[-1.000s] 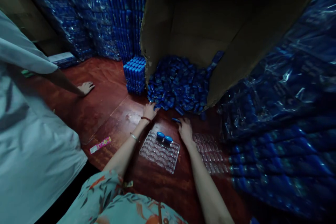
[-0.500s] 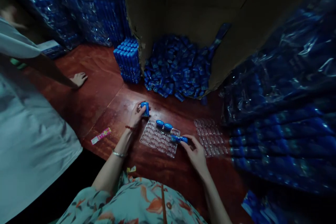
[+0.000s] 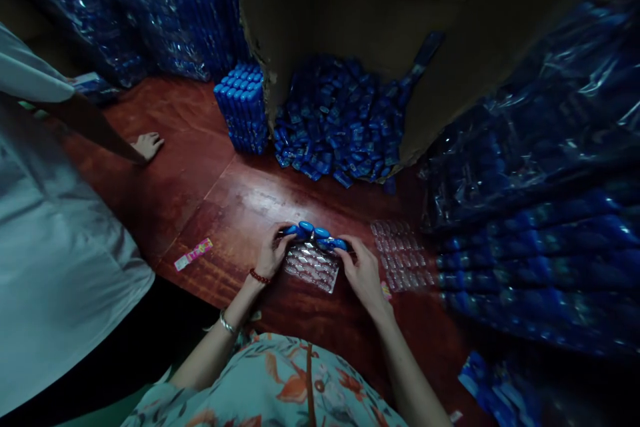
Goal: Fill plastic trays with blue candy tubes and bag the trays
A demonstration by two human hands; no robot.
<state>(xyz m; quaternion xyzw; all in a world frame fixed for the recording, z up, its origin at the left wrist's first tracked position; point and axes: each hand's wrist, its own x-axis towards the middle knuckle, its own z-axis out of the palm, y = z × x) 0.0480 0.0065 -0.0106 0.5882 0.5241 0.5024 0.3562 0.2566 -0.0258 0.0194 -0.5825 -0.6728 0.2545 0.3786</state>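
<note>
- Your left hand [image 3: 271, 253] is partly curled, thumb and fingers pinching the left blue piece [image 3: 291, 231] at the upper left corner of the clear tray [image 3: 313, 268].
- Your right hand [image 3: 362, 269] is likewise half closed, thumb and fingertips gripping the right blue piece [image 3: 331, 243] at the tray's upper right; the other fingers bend loosely.
- Whether either gripped piece is seated in its cavity, you cannot tell from this view.
- Two middle blue pieces [image 3: 314, 229] stand side by side between your hands, along the tray's far edge.
- The tray lies on the reddish surface [image 3: 210, 207] directly before you, its nearer cavities unfilled.
- A second clear tray [image 3: 403, 257] lies just right of your right hand.
- Beyond your hands, loose blue pieces [image 3: 340, 123] fill the bottom of a cardboard box [image 3: 360, 20].
- A co-worker's hand [image 3: 149, 145] rests on the surface at left, well apart from yours.
</note>
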